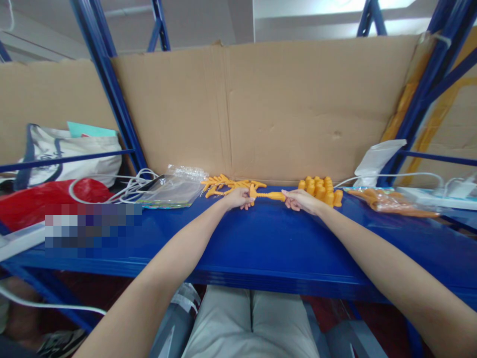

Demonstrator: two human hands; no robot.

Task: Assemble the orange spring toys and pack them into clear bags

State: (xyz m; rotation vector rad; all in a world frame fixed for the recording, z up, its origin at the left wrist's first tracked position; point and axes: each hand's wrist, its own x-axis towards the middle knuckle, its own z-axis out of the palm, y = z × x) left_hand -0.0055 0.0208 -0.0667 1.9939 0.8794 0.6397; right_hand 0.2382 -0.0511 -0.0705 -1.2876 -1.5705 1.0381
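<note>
Over the back of the blue table, my two hands hold an orange plastic hammer-shaped piece (274, 196) lengthwise between them. My left hand (239, 198) is closed on its crosswise left end. With thumb and fingers, my right hand (300, 200) pinches the right end of the handle. Close behind and left of my left hand lies a loose pile of orange plastic pieces (220, 184), some with pick-like or hammer-like heads. Just beyond my right hand, several stubby orange blocks (316, 188) stand grouped in rows. My fingers cover both ends of the held piece.
A cardboard panel (283, 109) rises along the table's back edge. Clear plastic bags (173, 189) lie left, near white cables (134, 185) and a red bag (55, 199). On the right are an orange-filled plastic bag (395, 201) and a power strip (436, 196). Blue posts (112, 84) flank the table.
</note>
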